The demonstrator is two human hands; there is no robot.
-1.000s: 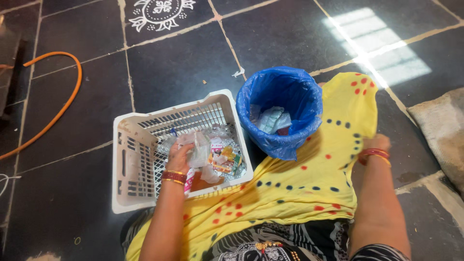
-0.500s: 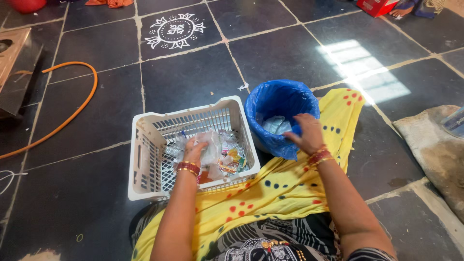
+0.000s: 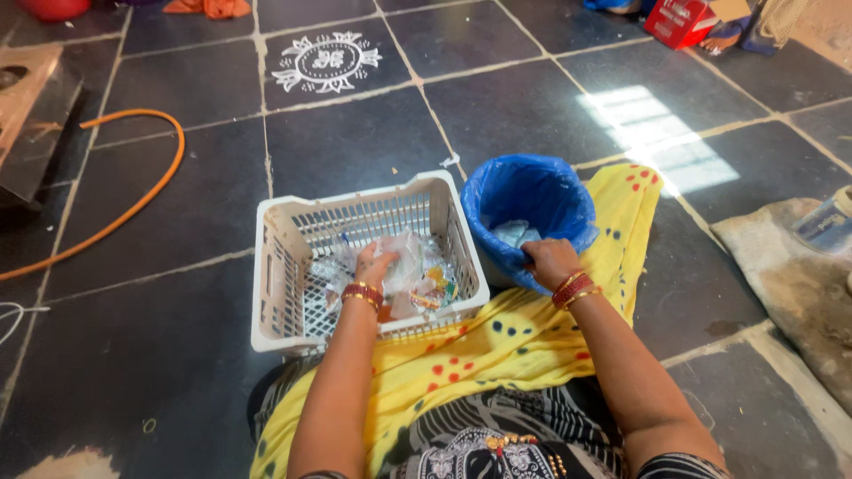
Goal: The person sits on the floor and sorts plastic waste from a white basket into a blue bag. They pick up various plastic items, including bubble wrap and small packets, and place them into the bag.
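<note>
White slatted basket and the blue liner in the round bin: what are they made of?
White slatted basket: looks like rigid moulded plastic, matte, going by the even grid of slots and thick rim. Blue liner: thin glossy plastic film, judging by its wrinkles and sheen; the right hand grips its rim. The left hand rests on crinkled clear wrappers, probably plastic film.

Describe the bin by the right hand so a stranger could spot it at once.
On the dark tiled floor, a yellow spotted cloth lies over the seated person's lap. At its far edge, right of the white slatted basket, stands the bin, with the right hand on its near rim. It alone is round, lined with a bright blue plastic bag.
</note>
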